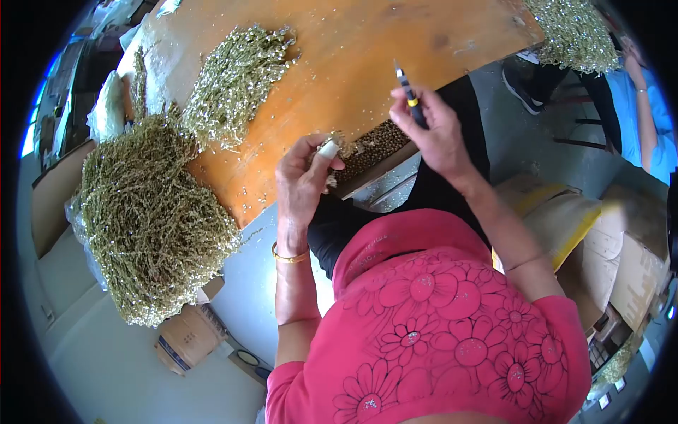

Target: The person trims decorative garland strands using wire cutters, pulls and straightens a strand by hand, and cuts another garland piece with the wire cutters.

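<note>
My right hand (431, 127) is closed around a slim dark tool (412, 101) with a yellow band and a thin pointed tip, held above the orange table. My left hand (305, 173) pinches a small gold glittery piece (337, 140) near the table's front edge; something white covers one of its fingertips. Just right of that hand, an open drawer or tray (374, 182) holds many small brown-gold beads. A bunch of glittery gold strands (240, 81) lies on the table, and a larger bunch (152, 212) hangs over its left edge.
The orange table (339, 56) has loose glitter scattered on it. Another glittery bunch (573, 32) is at its far right corner, by a person in blue (660, 113). Cardboard boxes stand on the right (590, 261) and on the floor at lower left (189, 336).
</note>
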Demonstrator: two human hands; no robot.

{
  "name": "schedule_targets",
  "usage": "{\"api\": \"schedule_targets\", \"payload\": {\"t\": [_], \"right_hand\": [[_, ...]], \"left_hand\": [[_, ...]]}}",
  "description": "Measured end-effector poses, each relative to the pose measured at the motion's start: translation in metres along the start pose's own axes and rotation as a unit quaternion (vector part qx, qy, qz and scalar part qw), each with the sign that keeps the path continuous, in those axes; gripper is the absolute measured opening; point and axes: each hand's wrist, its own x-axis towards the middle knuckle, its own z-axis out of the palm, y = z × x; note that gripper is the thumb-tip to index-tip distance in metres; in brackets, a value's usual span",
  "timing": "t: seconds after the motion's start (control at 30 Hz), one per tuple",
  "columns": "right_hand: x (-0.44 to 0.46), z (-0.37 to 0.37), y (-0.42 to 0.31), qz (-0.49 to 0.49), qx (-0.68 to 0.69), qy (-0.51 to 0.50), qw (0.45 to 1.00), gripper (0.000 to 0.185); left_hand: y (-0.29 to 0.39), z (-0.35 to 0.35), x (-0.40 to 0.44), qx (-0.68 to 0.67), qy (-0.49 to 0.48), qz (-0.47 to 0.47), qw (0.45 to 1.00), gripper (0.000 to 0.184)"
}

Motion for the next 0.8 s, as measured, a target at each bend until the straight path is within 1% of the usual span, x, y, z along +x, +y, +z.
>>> {"api": "schedule_targets", "payload": {"t": [0.03,0.07,0.1,0.13,0.2,0.23,0.33,0.37,0.4,0.47,0.53,0.57,0.6,0.63,0.67,0.7,0.73,0.8], "right_hand": [[0.008,-0.004,-0.012,-0.027,-0.077,-0.007,0.997,0.028],[0.015,-0.008,-0.02,-0.053,-0.156,-0.012,0.986,0.03],[0.028,-0.009,-0.017,-0.173,-0.216,0.011,0.961,0.037],[0.04,-0.012,-0.013,-0.199,-0.281,0.004,0.939,0.039],[0.064,-0.018,-0.002,-0.245,-0.404,-0.008,0.881,0.042],[0.074,-0.017,0.01,-0.23,-0.434,-0.016,0.871,0.045],[0.092,-0.016,0.018,-0.352,-0.494,0.009,0.795,0.05],[0.089,-0.015,0.019,-0.361,-0.489,0.005,0.794,0.064],[0.081,-0.009,0.001,-0.356,-0.416,-0.054,0.835,0.065],[0.051,0.005,-0.029,-0.329,-0.259,-0.173,0.892,0.07],[0.023,0.027,-0.013,-0.212,-0.133,-0.251,0.935,0.08],[0.013,0.033,-0.008,-0.18,-0.099,-0.245,0.948,0.063],[0.014,0.032,-0.008,-0.093,-0.043,-0.324,0.94,0.055],[0.015,0.029,-0.007,-0.003,0.015,-0.401,0.916,0.047],[0.014,0.025,-0.008,0.088,0.073,-0.472,0.874,0.04],[0.013,0.02,-0.018,0.121,0.065,-0.469,0.873,0.025],[0.015,0.011,-0.024,0.175,0.113,-0.451,0.868,0.024],[0.02,-0.007,-0.036,0.198,0.188,-0.428,0.862,0.024]], "left_hand": [[0.001,0.0,-0.002,-0.015,-0.013,0.002,1.0,0.018],[-0.001,-0.002,-0.001,-0.063,-0.04,0.004,0.997,0.019],[-0.005,-0.005,0.0,-0.11,-0.067,0.006,0.992,0.02],[-0.008,-0.007,0.001,-0.156,-0.095,0.007,0.983,0.021],[-0.007,-0.006,0.0,-0.209,-0.108,0.013,0.972,0.024],[-0.006,-0.006,0.0,-0.235,-0.114,0.016,0.965,0.026],[-0.004,-0.003,-0.003,-0.255,-0.093,0.003,0.962,0.028],[-0.004,-0.005,-0.003,-0.263,-0.099,0.003,0.96,0.029],[-0.003,-0.007,-0.002,-0.273,-0.105,0.002,0.956,0.029],[-0.006,-0.009,-0.004,-0.304,-0.121,-0.012,0.945,0.031],[-0.003,-0.012,-0.002,-0.337,-0.147,-0.028,0.93,0.032],[0.0,-0.013,-0.003,-0.347,-0.155,-0.04,0.924,0.035],[0.001,-0.016,-0.002,-0.354,-0.168,-0.038,0.919,0.037],[0.001,-0.019,-0.001,-0.361,-0.177,-0.036,0.915,0.038],[0.001,-0.023,-0.001,-0.37,-0.184,-0.035,0.91,0.039],[0.003,-0.028,-0.001,-0.349,-0.197,-0.032,0.916,0.043],[0.003,-0.03,-0.003,-0.285,-0.2,-0.024,0.937,0.044],[0.005,-0.031,-0.004,-0.155,-0.206,-0.005,0.966,0.045]]}}
